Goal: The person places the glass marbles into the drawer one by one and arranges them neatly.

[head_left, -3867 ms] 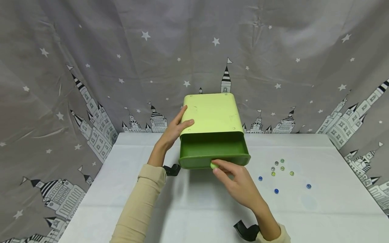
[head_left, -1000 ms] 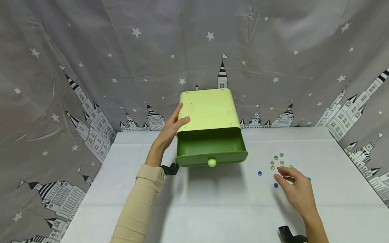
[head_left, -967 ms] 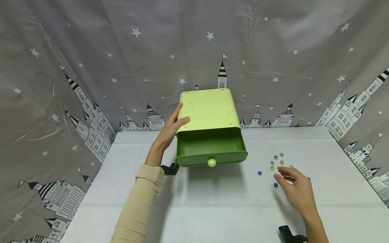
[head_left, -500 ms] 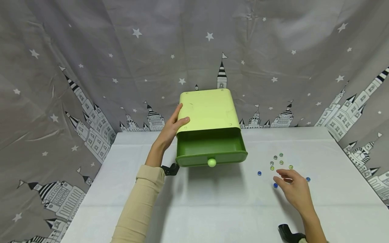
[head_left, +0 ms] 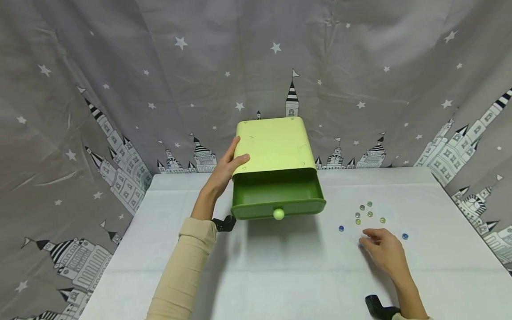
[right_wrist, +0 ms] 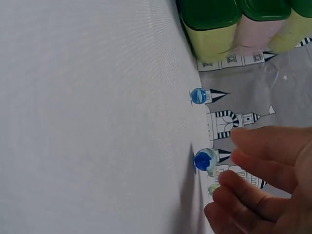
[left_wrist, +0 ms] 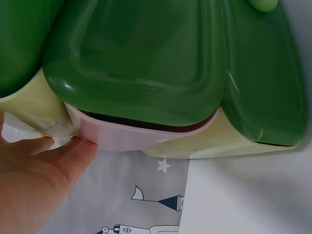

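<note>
A small drawer unit has a pale yellow-green top, and its green top drawer is pulled out. My left hand holds the unit's left side, thumb over the top edge. In the left wrist view its fingertips touch the side where a yellow tier meets a pink tier. My right hand is low over the table at the right, fingers bent and parted. A blue marble lies just beyond its fingertips in the right wrist view; the head view mostly hides it.
Several green and clear glass marbles lie behind my right hand. One blue marble is to its left, another blue marble to its right. The drawer front carries a light-green knob. A grey castle-print curtain hangs behind the white table.
My right hand has left the drawer knob, travelled right to the marbles, and lowered over the front blue one. My left hand stays on the drawer unit, and the drawer remains pulled out.
</note>
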Demonstrator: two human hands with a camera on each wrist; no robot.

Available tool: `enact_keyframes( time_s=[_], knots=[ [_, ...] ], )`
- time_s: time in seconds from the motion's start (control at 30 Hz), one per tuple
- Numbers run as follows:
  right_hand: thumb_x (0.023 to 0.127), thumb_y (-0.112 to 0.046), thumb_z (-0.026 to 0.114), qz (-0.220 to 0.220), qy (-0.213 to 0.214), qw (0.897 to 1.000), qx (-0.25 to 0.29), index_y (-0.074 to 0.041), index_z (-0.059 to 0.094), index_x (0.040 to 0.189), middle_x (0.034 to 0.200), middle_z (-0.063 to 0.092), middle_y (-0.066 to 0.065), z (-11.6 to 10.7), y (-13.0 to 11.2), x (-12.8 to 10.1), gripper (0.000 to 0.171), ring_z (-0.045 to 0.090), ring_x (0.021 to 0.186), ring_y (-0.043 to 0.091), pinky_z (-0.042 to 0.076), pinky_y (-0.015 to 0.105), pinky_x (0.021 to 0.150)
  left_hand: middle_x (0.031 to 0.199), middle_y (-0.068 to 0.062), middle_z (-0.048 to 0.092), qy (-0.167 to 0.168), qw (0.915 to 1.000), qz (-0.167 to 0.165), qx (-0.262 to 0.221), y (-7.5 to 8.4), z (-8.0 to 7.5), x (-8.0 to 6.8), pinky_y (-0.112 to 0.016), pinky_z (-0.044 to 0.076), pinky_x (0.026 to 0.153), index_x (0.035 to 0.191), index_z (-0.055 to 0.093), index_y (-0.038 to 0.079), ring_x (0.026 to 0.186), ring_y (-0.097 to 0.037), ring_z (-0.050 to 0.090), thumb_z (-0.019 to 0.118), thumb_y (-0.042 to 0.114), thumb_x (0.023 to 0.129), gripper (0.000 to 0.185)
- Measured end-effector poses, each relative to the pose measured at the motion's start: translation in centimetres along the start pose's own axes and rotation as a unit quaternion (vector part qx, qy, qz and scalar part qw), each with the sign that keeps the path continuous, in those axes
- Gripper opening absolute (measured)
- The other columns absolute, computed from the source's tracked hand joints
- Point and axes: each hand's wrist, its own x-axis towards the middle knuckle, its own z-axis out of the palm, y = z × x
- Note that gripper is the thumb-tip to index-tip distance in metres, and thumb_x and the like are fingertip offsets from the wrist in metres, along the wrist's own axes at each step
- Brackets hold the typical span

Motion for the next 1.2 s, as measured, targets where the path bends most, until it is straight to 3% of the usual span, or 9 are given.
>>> enact_keyframes(
  time_s=[0.3, 0.63, 1.2],
  knots=[
    [0.087, -0.006, 0.069, 0.002, -0.036, 0.999, -0.020, 0.013, 0.067, 0.110, 0.108, 0.062, 0.031, 0.2, 0.8, 0.1, 0.030, 0.062, 0.096, 0.046, 0.049, 0.056, 0.081, 0.163, 0.011, 0.000, 0.001, 1.0000, 0.000, -0.007, 0.0, -0.1, 0.0, -0.051, 0.010, 0.117, 0.158, 0.013, 0.041, 0.149, -0.016, -0.002, 0.058, 0.041, 0.098, 0.075],
    [0.084, -0.004, 0.072, 0.010, -0.060, 0.997, -0.037, 0.012, 0.069, 0.108, 0.108, 0.062, 0.026, 0.4, 1.0, 0.2, 0.029, 0.059, 0.096, 0.040, 0.046, 0.054, 0.081, 0.164, 0.009, 0.000, 0.003, 0.9999, 0.008, -0.006, -0.1, -0.1, 0.0, -0.051, 0.009, 0.117, 0.158, 0.013, 0.038, 0.149, -0.016, -0.002, 0.058, 0.040, 0.098, 0.076],
    [0.083, -0.002, 0.072, 0.009, -0.055, 0.997, -0.048, 0.008, 0.072, 0.098, 0.106, 0.061, 0.022, 0.5, 1.3, 0.1, 0.018, 0.058, 0.092, 0.036, 0.045, 0.051, 0.077, 0.163, 0.013, -0.002, 0.001, 0.9998, -0.004, -0.017, -0.2, 0.0, 0.1, -0.046, 0.009, 0.118, 0.158, 0.012, 0.039, 0.148, -0.010, -0.002, 0.057, 0.035, 0.099, 0.075]
  ],
)
